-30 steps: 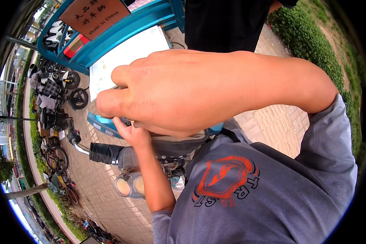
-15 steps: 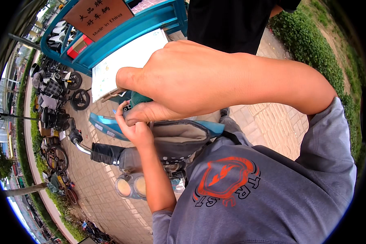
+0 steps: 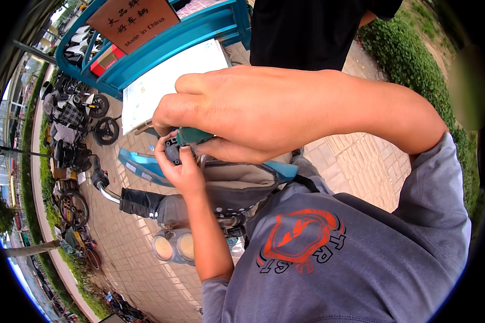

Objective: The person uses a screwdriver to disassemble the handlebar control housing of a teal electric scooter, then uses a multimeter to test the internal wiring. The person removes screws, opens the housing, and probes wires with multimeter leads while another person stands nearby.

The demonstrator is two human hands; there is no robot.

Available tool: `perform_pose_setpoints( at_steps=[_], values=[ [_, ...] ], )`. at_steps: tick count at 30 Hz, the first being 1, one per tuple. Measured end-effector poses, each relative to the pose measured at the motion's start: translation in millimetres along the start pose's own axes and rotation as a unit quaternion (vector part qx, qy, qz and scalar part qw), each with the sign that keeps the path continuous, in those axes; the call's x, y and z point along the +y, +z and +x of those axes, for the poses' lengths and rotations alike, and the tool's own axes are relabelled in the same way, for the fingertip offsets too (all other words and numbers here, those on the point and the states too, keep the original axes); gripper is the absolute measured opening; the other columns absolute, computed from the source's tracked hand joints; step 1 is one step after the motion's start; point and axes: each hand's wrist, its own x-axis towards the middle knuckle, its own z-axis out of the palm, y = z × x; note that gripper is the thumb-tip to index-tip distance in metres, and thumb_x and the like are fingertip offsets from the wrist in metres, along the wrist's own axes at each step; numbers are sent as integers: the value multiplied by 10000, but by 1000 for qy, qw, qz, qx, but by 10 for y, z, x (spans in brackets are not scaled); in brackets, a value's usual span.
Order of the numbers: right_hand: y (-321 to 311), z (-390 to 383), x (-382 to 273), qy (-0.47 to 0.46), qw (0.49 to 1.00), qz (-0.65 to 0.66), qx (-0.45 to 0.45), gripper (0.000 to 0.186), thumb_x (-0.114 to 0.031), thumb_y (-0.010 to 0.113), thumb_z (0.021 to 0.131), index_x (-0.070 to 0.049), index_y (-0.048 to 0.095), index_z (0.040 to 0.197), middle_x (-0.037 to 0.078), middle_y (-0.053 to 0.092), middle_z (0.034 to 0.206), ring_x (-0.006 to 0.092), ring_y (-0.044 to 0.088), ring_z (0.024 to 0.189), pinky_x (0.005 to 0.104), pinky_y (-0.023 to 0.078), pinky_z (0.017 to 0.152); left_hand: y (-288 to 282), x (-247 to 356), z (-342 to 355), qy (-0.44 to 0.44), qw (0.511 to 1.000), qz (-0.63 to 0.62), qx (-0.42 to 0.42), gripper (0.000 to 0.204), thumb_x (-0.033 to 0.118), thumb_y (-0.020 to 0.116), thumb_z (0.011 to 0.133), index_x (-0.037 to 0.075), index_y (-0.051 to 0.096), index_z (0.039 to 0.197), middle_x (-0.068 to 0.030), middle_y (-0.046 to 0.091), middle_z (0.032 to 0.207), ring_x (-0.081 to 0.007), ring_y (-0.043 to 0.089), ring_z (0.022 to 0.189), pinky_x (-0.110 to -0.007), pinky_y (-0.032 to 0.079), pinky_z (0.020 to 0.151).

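both hands work a small teal-and-black part above the scooter: right hand fingers clamp it, left hand fingers pinch beneath. next likely needs steady grip.

You've got a small teal-and-black part, mostly covered, pinched between your two hands, above the scooter's handlebar, centre-left of the scene

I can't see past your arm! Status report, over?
Right hand wrapped over small teal-and-black device. Left hand gripping it from below. Grey fabric pouch just beneath. Nothing blocking.
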Motion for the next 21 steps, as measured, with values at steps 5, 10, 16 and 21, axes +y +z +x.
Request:
perform_pose_setpoints(
  at_steps=[5, 10, 16, 21],
  values=[
    [-191, 103, -118, 134, 982, -17, -134, 436, -242, 699, 855, 13, 555, 1179, 233, 647, 844, 392, 664, 776, 433, 533, 650, 41, 40, 42, 30, 999, 10, -14, 373, 2, 544, 911, -29, 463, 1274, -149, 556, 1223, -200, 542, 1103, -318, 451, 962],
    [-71, 47, -17, -13, 999, -6, -29, 503, -211, 703, 866, -39, 488, 1287, 175, 638, 915, 357, 657, 754, 400, 519, 678, -6, 59, 23, 26, 999, 32, -10, 366, -22, 546, 892, -15, 486, 1253, -122, 599, 1178, -164, 567, 999, -295, 471, 898],
    [-88, 47, -106, 34, 997, -23, -68, 436, -73, 703, 815, -33, 553, 1222, 179, 626, 945, 372, 626, 797, 395, 490, 701, 58, 18, -4, 77, 991, 109, 9, 356, -20, 556, 873, -6, 504, 1225, -100, 636, 1136, -119, 587, 897, -269, 489, 792],
    [-214, 31, -172, 172, 979, 9, -104, 501, -191, 694, 877, -7, 499, 1300, 115, 542, 943, 223, 515, 795, 324, 451, 737, 94, 42, -25, 110, 985, 126, 36, 364, 8, 572, 837, -13, 520, 1197, -140, 641, 1094, -241, 628, 959, -344, 489, 877]
  ],
)
